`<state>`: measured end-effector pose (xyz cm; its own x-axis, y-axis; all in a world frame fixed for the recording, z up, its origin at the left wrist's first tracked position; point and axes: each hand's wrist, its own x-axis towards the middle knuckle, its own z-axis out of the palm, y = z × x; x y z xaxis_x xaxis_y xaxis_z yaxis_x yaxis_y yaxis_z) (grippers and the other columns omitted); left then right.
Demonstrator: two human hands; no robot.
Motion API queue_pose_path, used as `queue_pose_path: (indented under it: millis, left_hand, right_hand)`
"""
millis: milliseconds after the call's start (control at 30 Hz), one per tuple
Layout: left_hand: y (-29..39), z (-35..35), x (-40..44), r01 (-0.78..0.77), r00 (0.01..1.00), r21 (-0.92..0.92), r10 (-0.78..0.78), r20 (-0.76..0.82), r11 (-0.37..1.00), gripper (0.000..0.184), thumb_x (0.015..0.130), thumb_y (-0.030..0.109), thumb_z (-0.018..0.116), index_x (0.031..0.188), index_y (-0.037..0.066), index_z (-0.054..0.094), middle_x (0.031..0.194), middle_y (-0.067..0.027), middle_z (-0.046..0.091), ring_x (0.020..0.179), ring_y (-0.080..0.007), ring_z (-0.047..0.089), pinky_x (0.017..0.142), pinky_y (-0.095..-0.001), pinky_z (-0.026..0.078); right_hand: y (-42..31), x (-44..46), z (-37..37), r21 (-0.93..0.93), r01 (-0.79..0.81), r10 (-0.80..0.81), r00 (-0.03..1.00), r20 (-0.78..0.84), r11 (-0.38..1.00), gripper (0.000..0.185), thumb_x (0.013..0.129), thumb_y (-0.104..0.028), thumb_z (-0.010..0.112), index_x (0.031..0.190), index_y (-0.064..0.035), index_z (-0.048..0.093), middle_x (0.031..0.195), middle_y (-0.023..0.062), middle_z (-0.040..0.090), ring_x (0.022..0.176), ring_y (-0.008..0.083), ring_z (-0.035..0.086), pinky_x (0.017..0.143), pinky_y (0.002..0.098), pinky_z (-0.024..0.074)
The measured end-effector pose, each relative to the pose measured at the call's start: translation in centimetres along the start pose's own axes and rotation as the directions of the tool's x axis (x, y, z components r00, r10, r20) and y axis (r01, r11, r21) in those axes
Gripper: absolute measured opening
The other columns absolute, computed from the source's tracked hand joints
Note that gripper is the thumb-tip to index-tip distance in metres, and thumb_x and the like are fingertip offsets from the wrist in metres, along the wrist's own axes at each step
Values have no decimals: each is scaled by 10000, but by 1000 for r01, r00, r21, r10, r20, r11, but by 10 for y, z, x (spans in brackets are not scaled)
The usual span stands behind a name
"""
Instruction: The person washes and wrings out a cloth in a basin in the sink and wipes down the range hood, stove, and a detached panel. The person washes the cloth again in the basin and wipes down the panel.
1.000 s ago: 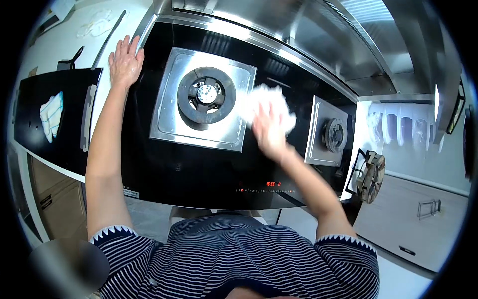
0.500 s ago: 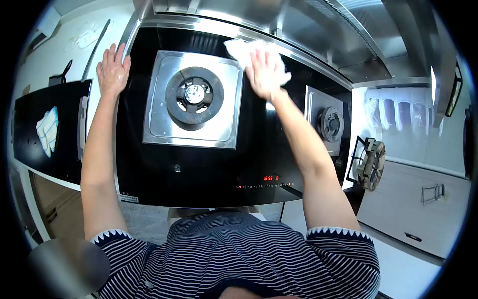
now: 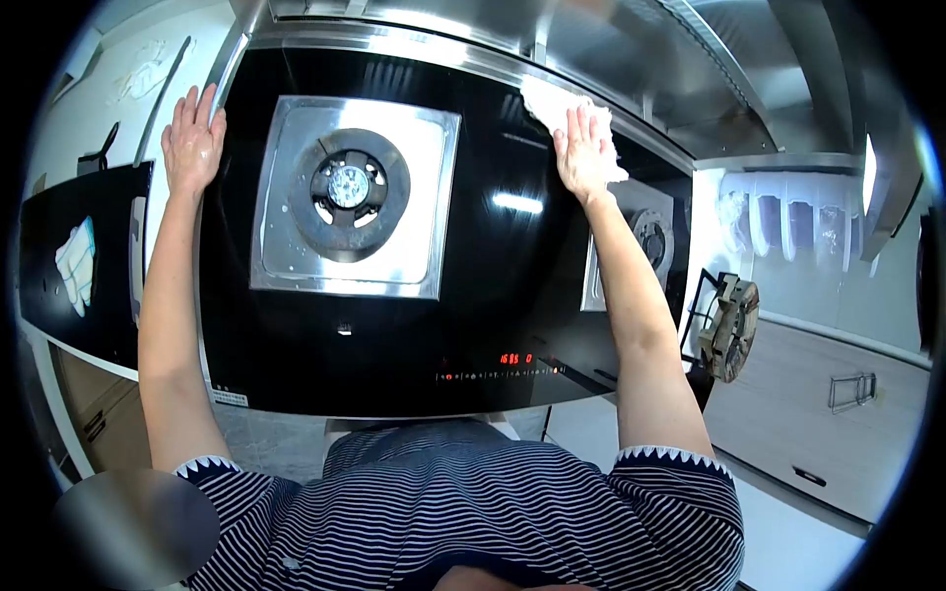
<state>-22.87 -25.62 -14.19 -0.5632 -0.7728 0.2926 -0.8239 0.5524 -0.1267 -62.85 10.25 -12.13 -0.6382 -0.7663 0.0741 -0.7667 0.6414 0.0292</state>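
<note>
1. Black glass makes up the cooktop (image 3: 493, 266), its surface glossy and reflective; a damp or greasy patch would likely make it slick under a palm.
2. The left steel plate (image 3: 424, 227), square and shiny, is set into that glass, with a dark burner ring (image 3: 390, 197) on it. The right plate (image 3: 599, 286) is partly hidden by the forearm.
3. The white cloth (image 3: 554, 103) lies near the cooktop's back edge, beyond the left plate and toward the right one. Whether it is fabric or paper I cannot tell. It looks light, limp and soft, so it should crumple easily and slide readily; a flat palm over its middle, or a pinch at a bunched corner, would suit it.
4. The right hand (image 3: 583, 156) is spread over the cloth, fingers extended and a little apart rather than curled around it. The cloth sits under the fingers, sticking out past their tips toward the back and left, with a ragged edge showing on the right.
5. The left hand (image 3: 193, 148) appears to rest at the cooktop's left edge, fingers slightly fanned, holding nothing visible.
6. Red digits (image 3: 514, 360) glow near the front edge.
</note>
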Motion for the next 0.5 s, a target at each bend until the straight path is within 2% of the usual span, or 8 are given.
queue_pose_path:
  millis: [100,167,200,233,300,400,467,500]
  left_hand:
    - [2,-3,1,2,1000,-4,-2,12,1000,446,927,365,337,1348,220,335,1404,-65,298,1300,-258,259,1017,-496,242]
    - [4,-7,-1,29,999,-4,-29,27,1000,443,924,354,345,1346,217,337,1397,-65,305,1296,-255,266,1018,-491,244]
    - [5,-11,0,46,998,-15,-45,42,999,444,922,353,348,1344,215,344,1402,-62,301,1302,-250,255,1027,-488,230]
    - [7,-14,0,58,997,-24,-56,58,998,444,921,352,352,1342,212,350,1406,-59,296,1308,-244,245,1036,-486,216]
    - [10,-17,0,77,995,-51,-73,75,996,440,919,344,356,1339,212,358,1411,-56,291,1312,-241,238,1048,-480,199]
    - [9,-15,0,67,996,-18,-66,56,998,438,920,342,357,1341,219,354,1411,-49,291,1310,-235,244,1052,-470,199]
    - [7,-12,-2,65,997,-16,-65,45,998,435,921,336,362,1340,220,354,1410,-44,293,1308,-231,250,1040,-469,221]
    - [7,-12,-1,68,997,-16,-68,36,998,434,921,333,364,1340,221,354,1410,-42,294,1308,-228,252,1034,-469,233]
  right_hand:
    - [-17,-83,-22,17,149,-149,989,-3,989,532,882,-270,423,1335,-17,302,1418,186,231,1307,377,197,1029,509,197]
    - [-36,-166,-40,87,128,-143,970,198,988,654,819,-215,527,1364,-10,228,1439,189,160,1321,386,148,1031,524,162]
    - [-48,-197,-49,180,99,-144,955,259,979,687,800,-218,558,1366,-14,227,1437,188,170,1328,382,135,1037,517,143]
    - [-51,-207,-49,171,133,-173,954,246,976,695,796,-224,567,1366,-16,227,1438,183,172,1330,375,136,1036,518,144]
    - [-51,-197,-46,156,179,-212,950,228,971,686,793,-242,582,1360,-30,258,1432,171,201,1327,361,163,1030,522,154]
    - [-44,-101,-30,168,288,-298,954,40,943,539,832,-209,531,1314,-42,355,1391,161,304,1299,353,240,1023,503,189]
    - [-39,-33,-10,181,292,-278,955,-99,939,436,861,-220,503,1270,-85,437,1343,118,395,1298,307,266,1026,488,200]
    - [-34,-9,-3,253,261,-249,965,-77,932,414,870,-224,500,1260,-94,453,1340,102,403,1307,296,245,1030,486,190]
